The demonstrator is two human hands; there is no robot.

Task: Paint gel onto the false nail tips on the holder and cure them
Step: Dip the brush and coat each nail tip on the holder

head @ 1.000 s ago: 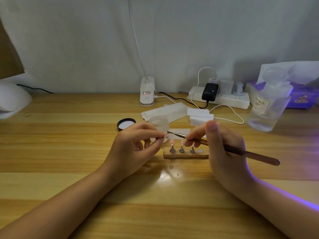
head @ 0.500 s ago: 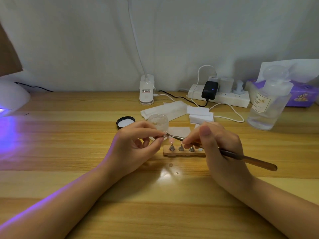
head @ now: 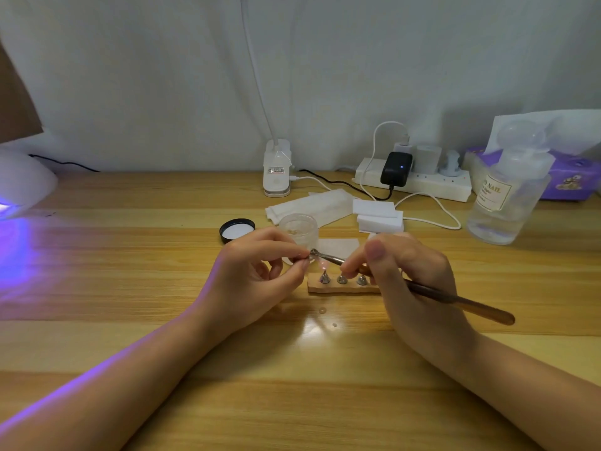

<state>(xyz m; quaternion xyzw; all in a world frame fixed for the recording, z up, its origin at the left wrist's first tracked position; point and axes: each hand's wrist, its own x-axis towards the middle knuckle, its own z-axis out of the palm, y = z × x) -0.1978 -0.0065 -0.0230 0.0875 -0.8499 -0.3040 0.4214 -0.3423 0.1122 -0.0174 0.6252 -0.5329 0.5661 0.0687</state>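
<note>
A single false nail tip (head: 307,259) is pinched between thumb and forefinger of the left hand (head: 257,278), just above the left end of the wooden holder (head: 341,288) on the table (head: 130,288). The right hand (head: 406,271) is clamped on the brush (head: 455,299), whose tip is laid against the nail. The nail is judged very light, thin, springy and slick once gelled; it is best held by its edges or stand, the wet face being left untouched.
</note>
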